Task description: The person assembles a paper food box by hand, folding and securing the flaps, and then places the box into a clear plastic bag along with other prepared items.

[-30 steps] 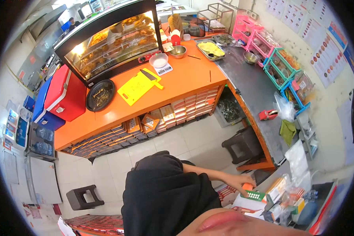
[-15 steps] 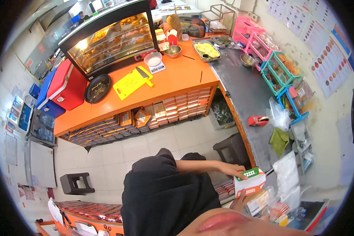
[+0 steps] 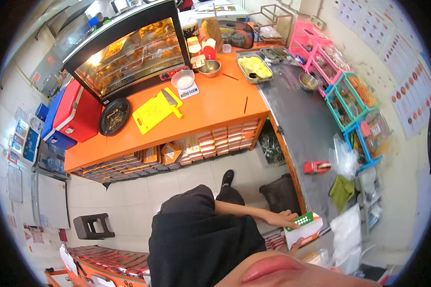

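Note:
A small white, green and orange cardboard box (image 3: pixel 305 233) is between my two hands at the lower right, tilted beside the end of the dark countertop. My left hand (image 3: pixel 283 219) reaches across from a black sleeve, its fingers closed on the box's green upper edge. Below, my right hand (image 3: pixel 294 248) grips the near side of the box; only some of its fingers show, the rest hidden behind my chin.
The dark countertop (image 3: pixel 304 124) holds a red tape dispenser (image 3: pixel 317 167), a green cloth (image 3: pixel 341 193) and coloured baskets (image 3: pixel 350 103). On the orange counter (image 3: pixel 215 98) are a yellow cutting board (image 3: pixel 154 111), a knife (image 3: pixel 169 97) and a display warmer (image 3: pixel 134 57). Stools (image 3: pixel 94 226) stand on the floor.
The view has shifted slightly. My leg and black shoe now show stretched forward on the floor. Both hands still hold the box, which has moved little.

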